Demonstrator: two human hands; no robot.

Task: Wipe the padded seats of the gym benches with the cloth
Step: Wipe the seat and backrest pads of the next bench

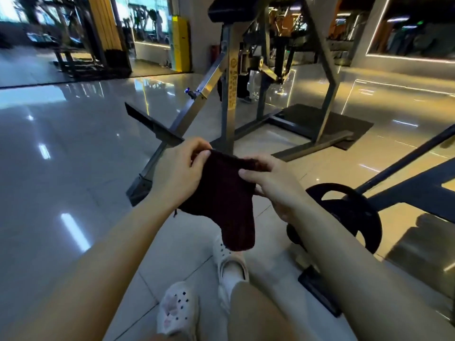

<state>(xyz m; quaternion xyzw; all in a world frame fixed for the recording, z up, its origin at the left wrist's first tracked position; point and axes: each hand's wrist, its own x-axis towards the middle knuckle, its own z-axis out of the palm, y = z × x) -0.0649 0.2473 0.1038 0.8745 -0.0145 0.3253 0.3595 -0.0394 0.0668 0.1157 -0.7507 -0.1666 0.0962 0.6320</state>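
White clogs (181,313) near; above them left hand (177,173) and right hand (273,183) pinch the dark cloth (226,193), readying it. Next: reach the far black pad (236,8).

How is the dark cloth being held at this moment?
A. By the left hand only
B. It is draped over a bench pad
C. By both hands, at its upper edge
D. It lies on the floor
C: the left hand and the right hand both pinch the upper edge of the cloth, which hangs down above the floor.

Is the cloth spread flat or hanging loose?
Hanging loose: left hand and right hand pinch the top edge of the cloth, and the rest droops.
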